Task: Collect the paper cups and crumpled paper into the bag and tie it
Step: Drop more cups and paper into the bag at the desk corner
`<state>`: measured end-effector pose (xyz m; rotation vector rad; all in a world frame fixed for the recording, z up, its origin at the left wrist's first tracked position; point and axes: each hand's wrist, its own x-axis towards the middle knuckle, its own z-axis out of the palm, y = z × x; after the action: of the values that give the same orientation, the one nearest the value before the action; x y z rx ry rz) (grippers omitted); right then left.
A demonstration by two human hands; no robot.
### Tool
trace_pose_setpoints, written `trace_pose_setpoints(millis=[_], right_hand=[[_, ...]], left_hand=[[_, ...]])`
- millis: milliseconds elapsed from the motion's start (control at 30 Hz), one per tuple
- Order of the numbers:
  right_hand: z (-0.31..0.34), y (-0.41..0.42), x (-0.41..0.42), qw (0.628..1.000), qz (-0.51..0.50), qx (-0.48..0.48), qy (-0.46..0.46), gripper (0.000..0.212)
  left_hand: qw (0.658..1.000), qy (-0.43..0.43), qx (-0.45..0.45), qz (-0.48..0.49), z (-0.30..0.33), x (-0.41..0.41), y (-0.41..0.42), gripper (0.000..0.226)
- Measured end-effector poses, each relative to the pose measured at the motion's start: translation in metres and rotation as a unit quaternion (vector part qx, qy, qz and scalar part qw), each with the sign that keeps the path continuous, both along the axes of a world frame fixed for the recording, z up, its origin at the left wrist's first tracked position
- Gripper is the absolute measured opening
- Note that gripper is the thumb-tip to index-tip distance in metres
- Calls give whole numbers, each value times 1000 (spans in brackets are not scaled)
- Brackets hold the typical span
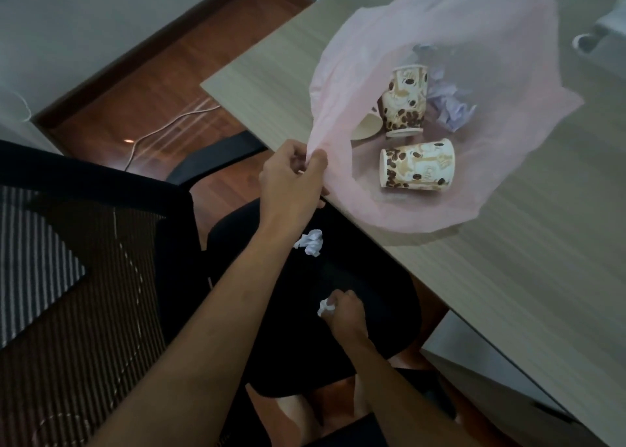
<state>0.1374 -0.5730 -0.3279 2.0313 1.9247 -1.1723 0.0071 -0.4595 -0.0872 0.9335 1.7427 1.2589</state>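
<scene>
A thin pink plastic bag (491,182) lies open on the wooden table (508,294). Inside it lie two coffee-bean paper cups (404,102) (418,168), a third cup (366,126) half hidden by the bag's rim, and crumpled paper (452,106). My left hand (293,175) pinches the bag's rim at the table's edge. My right hand (345,312) grips a small ball of crumpled paper (326,307) above the black chair seat (372,277). Another crumpled paper (311,242) lies on the seat beside my left forearm.
The chair's mesh backrest (84,277) and armrest (210,155) stand to the left. A white cable (162,128) trails over the wooden floor. A white object (603,30) sits at the table's far right. The table's edge runs diagonally above the seat.
</scene>
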Motion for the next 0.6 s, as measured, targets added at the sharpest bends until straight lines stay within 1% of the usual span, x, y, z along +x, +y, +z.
trace_pose_setpoints(millis=[67, 133, 233, 333, 400, 467, 500, 533, 600], right_hand=[[22, 3, 5, 997, -46, 17, 61, 14], [60, 3, 6, 983, -103, 51, 140, 14], [141, -2, 11, 940, -157, 115, 279, 15], [229, 2, 35, 891, -146, 219, 369, 18], [275, 24, 55, 863, -139, 308, 375, 19], [303, 66, 69, 845, -176, 374, 338, 21], [308, 92, 73, 843, -195, 391, 313, 25], [310, 118, 75, 853, -207, 388, 282, 31], [309, 155, 76, 891, -207, 343, 212, 52]], left_hand=[[1000, -2, -7, 10, 2, -1, 2, 14], [1000, -5, -12, 17, 5, -2, 4, 13], [1000, -4, -16, 23, 10, -1, 5, 14], [1000, -7, -15, 27, 15, -1, 5, 15], [1000, -3, -12, 28, 18, -1, 4, 15], [1000, -2, -9, 27, 20, 0, 3, 15], [1000, -3, -7, 27, 20, 0, 3, 15], [1000, -5, -4, 27, 20, 1, 2, 15], [1000, -8, -1, 28, 20, 4, 0, 16]])
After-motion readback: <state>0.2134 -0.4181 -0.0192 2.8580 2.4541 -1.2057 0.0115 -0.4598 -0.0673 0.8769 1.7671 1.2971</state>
